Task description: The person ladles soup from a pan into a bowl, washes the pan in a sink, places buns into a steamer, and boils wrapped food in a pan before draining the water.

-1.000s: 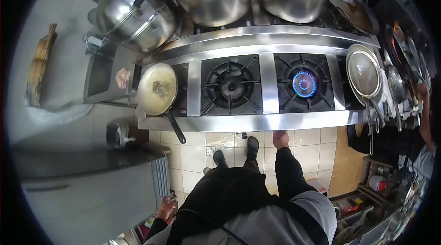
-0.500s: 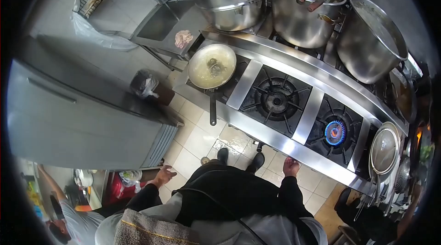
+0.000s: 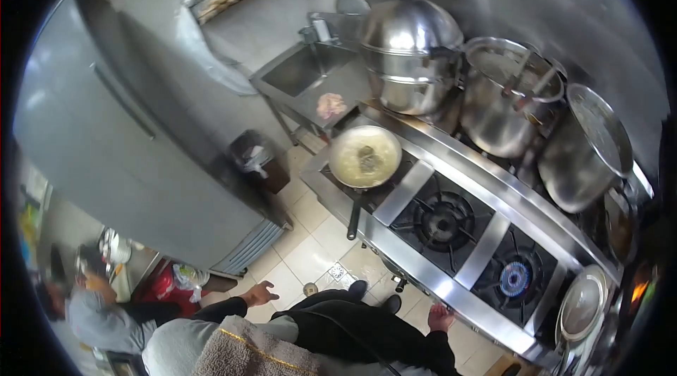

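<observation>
My right hand [image 3: 441, 317] is at the front edge of the stove [image 3: 423, 263], below the right burner [image 3: 515, 279], where a blue flame burns. Its fingers are curled in at the stove front, and whatever they grip is hidden. My left hand [image 3: 261, 294] hangs in the air over the floor, fingers apart, holding nothing. On the left burner sits a frying pan [image 3: 345, 173] with pale yellowish liquid and a darker lump in the middle. Its black handle [image 3: 354, 221] sticks out past the stove's front edge. The middle burner [image 3: 444, 222] shows no flame.
Behind the burners stand a domed steamer [image 3: 412, 31] and two tall stockpots [image 3: 493, 122]. A strainer [image 3: 582, 305] lies at the right end. Raw-looking meat [image 3: 330, 105] rests beside the sink [image 3: 300, 73]. Left are a bin [image 3: 264, 164], a fridge [image 3: 134, 143] and another person [image 3: 106, 319].
My view has tilted up and turned, so the stove and pots appear lower in the picture. My right hand stays at the stove front. The burner flame looks dimmer.
</observation>
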The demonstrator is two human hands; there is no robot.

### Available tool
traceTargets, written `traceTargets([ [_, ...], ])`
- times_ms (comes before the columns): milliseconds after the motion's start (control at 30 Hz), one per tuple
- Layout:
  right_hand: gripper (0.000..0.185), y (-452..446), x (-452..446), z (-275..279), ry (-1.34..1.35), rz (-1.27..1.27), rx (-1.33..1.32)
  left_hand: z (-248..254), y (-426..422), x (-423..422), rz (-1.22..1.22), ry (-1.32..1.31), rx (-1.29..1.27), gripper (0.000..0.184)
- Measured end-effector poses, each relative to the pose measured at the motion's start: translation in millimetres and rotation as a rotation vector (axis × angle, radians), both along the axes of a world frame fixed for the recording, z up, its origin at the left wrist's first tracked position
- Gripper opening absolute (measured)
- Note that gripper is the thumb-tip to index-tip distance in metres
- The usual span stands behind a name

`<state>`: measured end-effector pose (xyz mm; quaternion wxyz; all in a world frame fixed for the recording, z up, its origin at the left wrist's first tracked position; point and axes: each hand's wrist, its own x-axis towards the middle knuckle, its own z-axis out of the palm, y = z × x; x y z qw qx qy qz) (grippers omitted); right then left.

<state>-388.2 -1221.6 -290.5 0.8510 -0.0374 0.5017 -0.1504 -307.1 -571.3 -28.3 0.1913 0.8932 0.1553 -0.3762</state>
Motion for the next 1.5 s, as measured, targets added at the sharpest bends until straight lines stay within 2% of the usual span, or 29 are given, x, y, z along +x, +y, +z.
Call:
traceTargets([
  [33, 0.048, -11, -12, -42, -0.232, 0.149, -0.020, -12, 6, 3, -0.005, 0.007, -0.036, 0.073],
  [67, 0.043, 3, -4, 35, -0.005, 0.188, 0.007, -16, 6, 15, -0.025, 0.024, -0.073, 0.069],
  [100, 0.035, 3, -14, 28, -0.025, 0.257, -0.005, 10, -15, 23, -0.164, 0.003, -0.072, 0.048],
  [133, 0.025, 3, -31, 1, -0.011, 0.295, 0.007, -33, 14, 34, -0.557, -0.082, -0.199, 0.042],
  [167, 0.024, 4, -50, -30, -0.283, 0.418, -0.147, -74, 40, 46, -1.024, -0.297, -0.303, 0.038],
  [200, 0.026, 13, -59, -22, -0.123, 0.496, -0.292, -106, 57, 58, -1.351, -0.564, -0.400, 0.037],
  [233, 0.028, 28, -62, 46, 0.053, 0.534, -0.432, -111, 46, 72, -1.281, -0.433, -0.472, 0.036],
  [267, 0.032, 42, -67, 110, 0.247, 0.583, -0.553, -119, 34, 84, -1.077, -0.173, -0.446, 0.035],
  [300, 0.034, 45, -83, 113, 0.285, 0.600, -0.713, -128, 17, 96, -0.907, 0.024, -0.401, 0.035],
  [333, 0.034, 43, -81, 169, 0.630, 0.849, -1.059, -139, 1, 106, -0.810, 0.147, -0.348, 0.034],
  [367, 0.031, 43, -89, 196, 0.802, 0.674, -1.393, -152, -15, 116, -0.774, 0.220, -0.312, 0.034],
  [400, 0.031, 37, -91, 262, 0.812, 0.544, -1.390, -162, -32, 125, -0.813, 0.259, -0.298, 0.034],
  [467, 0.032, 15, -110, 347, 1.009, 0.291, -1.484, -176, -66, 140, -0.915, 0.274, -0.285, 0.033],
  [533, 0.024, -31, -152, 392, 1.254, 0.011, -1.735, -184, -96, 155, -0.976, 0.257, -0.273, 0.034],
  [600, 0.022, -77, -196, 429, 1.398, -0.193, -1.792, -188, -124, 166, -1.004, 0.232, -0.267, 0.034],
  [667, 0.032, -119, -242, 441, 1.677, -0.077, -1.708, -190, -148, 171, -1.001, 0.201, -0.262, 0.035],
  [733, 0.042, -163, -290, 418, 1.804, 0.155, -1.578, -190, -162, 170, -0.998, 0.171, -0.250, 0.037],
  [800, 0.052, -197, -317, 406, 1.454, 0.454, -1.269, -184, -172, 164, -1.001, 0.137, -0.239, 0.039],
  [867, 0.056, -232, -318, 393, 0.999, 0.386, -0.899, -177, -187, 152, -0.908, 0.120, -0.242, 0.039],
  [933, 0.049, -247, -318, 374, 0.686, 0.333, -0.608, -171, -203, 136, -0.872, 0.116, -0.258, 0.040],
  [1000, 0.029, -252, -321, 373, 0.261, 0.275, -0.707, -167, -214, 119, -0.906, 0.119, -0.286, 0.040],
  [1067, 0.017, -241, -319, 381, 0.284, 0.137, -0.734, -160, -232, 99, -0.981, 0.132, -0.352, 0.040],
  [1167, 0.012, -242, -342, 383, -0.022, -0.029, -0.720, -145, -236, 57, -0.771, 0.068, -0.354, 0.040],
  [1267, 0.013, -304, -313, 436, 0.119, -0.230, -0.770, -136, -247, 29, -0.619, 0.041, -0.351, 0.039],
  [1333, 0.018, -391, -312, 442, 0.001, -0.267, -0.851, -133, -252, 10, -0.529, 0.015, -0.359, 0.039],
  [1400, 0.022, -456, -267, 484, 0.245, -0.248, -0.991, -130, -254, -9, -0.444, -0.018, -0.386, 0.038],
  [1467, 0.039, -543, -246, 470, 0.442, -0.097, -1.170, -125, -254, -28, -0.389, -0.052, -0.405, 0.038],
  [1500, 0.038, -581, -234, 461, 0.641, -0.056, -1.278, -123, -252, -41, -0.353, -0.068, -0.421, 0.038],
])
